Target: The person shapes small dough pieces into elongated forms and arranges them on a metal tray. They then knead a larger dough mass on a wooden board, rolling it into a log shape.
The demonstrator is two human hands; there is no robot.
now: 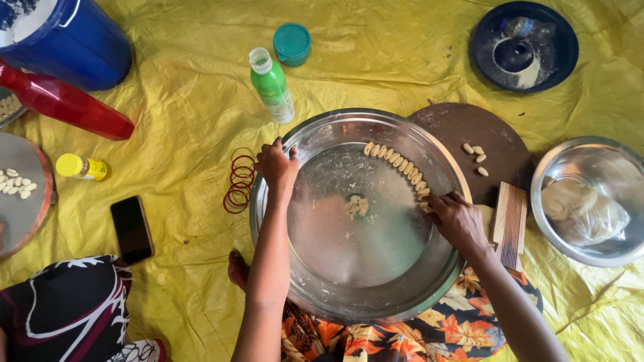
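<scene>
Right, your left hand [276, 164] is clamped on the far-left rim of the big steel tray [315, 281], fingers curled over the edge and gripping it. Your right hand [457, 218] sits at the tray's right side, fingertips pinched together on the near end of the row of small dough pieces [396, 162], which curves along the tray's far-right inside edge (whether a piece is actually between those fingers, I cannot tell). A smear of dough scraps [357, 206] lies near the tray's middle.

Just right of your right hand a ridged wooden board [510, 224] leans against a round brown board [469, 131], which carries a few loose dough pieces [475, 155]. Further right, a steel bowl [557, 167] holds dough in clear plastic. To the left of the tray, red bangles [239, 179] lie on the yellow sheet [181, 121], with a black phone [131, 229] beyond them. A green bottle [272, 85] stands just past the tray's far rim, its teal cap [292, 43] further off.
</scene>
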